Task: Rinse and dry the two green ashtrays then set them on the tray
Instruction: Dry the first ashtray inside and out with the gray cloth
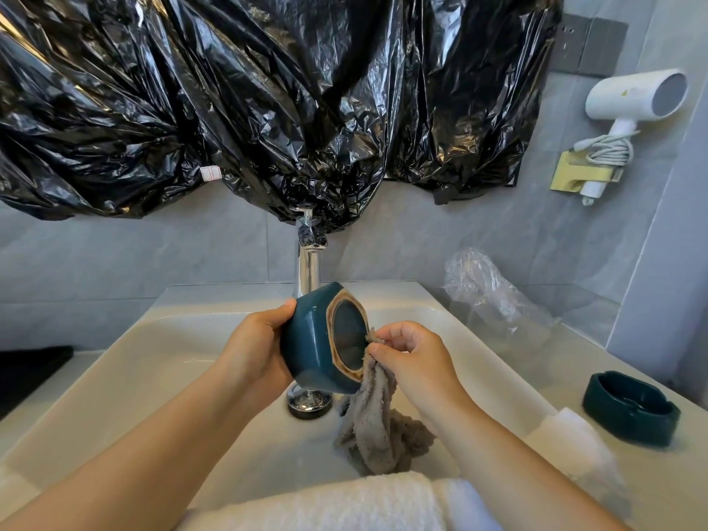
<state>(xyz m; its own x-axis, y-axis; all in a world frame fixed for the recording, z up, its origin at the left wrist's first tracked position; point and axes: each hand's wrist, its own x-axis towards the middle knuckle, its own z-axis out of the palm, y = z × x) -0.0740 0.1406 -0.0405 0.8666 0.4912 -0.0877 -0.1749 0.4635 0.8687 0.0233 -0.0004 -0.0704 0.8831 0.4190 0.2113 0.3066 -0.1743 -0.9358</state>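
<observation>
Centre frame, my left hand (257, 348) is clasping the probably slick, breakable ashtray (310, 348) by its wall, right hand (415, 360) pinching the cloth (383, 427).

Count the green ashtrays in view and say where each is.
2. One ashtray lies tilted in the left hand over the sink, the right hand pinching a grey cloth against it. The other ashtray sits on the counter, far right. None seems hidden.

Green ashtray (320, 339) tilted sideways over sink; 2nd ashtray (630, 408) upright, R counter.
</observation>
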